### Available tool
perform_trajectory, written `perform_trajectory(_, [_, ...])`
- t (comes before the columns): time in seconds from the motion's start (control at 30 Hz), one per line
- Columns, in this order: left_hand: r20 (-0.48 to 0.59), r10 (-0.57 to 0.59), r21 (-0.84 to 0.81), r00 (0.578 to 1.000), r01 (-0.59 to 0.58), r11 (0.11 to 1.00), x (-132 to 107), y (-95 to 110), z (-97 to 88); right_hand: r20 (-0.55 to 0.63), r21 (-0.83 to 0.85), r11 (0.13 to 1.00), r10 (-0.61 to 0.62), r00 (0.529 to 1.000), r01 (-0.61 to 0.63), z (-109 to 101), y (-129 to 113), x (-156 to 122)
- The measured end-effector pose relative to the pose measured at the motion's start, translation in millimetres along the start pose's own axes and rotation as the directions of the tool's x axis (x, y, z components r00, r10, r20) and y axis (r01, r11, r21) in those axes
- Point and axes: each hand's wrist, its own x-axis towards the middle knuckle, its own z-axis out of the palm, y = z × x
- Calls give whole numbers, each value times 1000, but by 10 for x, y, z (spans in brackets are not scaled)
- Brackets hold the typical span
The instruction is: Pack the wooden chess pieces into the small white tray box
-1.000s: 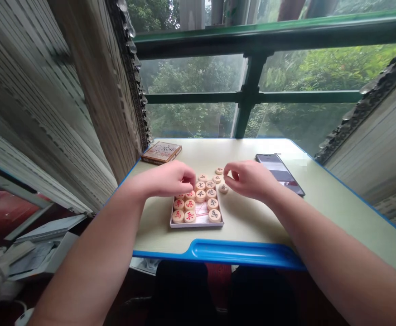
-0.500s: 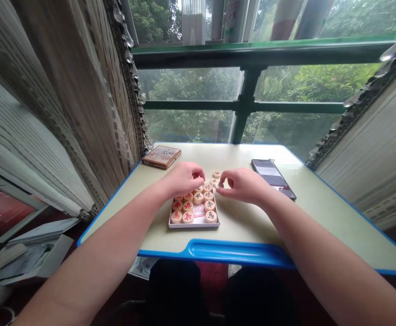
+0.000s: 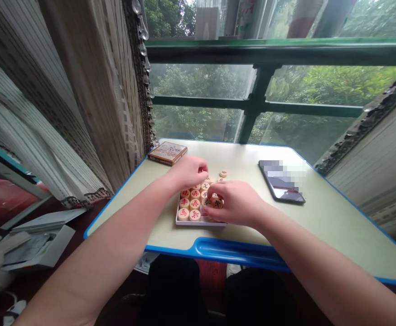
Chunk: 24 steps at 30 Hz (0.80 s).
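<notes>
A small white tray (image 3: 181,222) on the desk holds several round wooden chess pieces (image 3: 188,209) marked in red and black. My right hand (image 3: 234,203) lies over the tray's right side, fingers pinched on one piece (image 3: 217,203). My left hand (image 3: 190,171) rests at the tray's far edge with fingers curled down onto the pieces; what they grip is hidden. One loose piece (image 3: 223,174) lies on the desk beyond the tray.
The desk (image 3: 320,217) has a blue rim with a groove at the near edge. A brown box (image 3: 167,152) sits at the far left corner, a phone (image 3: 282,186) to the right. Curtains hang on both sides, a window behind. Clutter lies on the floor at left.
My right hand has moved from beyond the tray toward me, carrying a piece over the tray's right side. The left hand stayed at the tray's far edge. The camera view shifted slightly.
</notes>
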Motion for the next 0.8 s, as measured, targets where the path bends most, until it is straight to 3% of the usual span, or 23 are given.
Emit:
perform_trajectory(0.2, [1,24,-3,1000,-24,1000,-15,18,-5,3,-29,1000,8,1000,-8,-9,-39,-5])
perform_trajectory(0.4, [-11,32,29,999,-32,999,-14,14,-24,11,90,979,-183,983,181,-60,6,-58])
perform_trajectory(0.6, [0,47,49,999,-47,998,-11,0,14,77,102,975,-207,975,199,-52,13,-54])
perform_trajectory(0.8, [3,54,82,999,-54,995,-21,10,-8,23,203,950,-245,969,235,-37,70,-39])
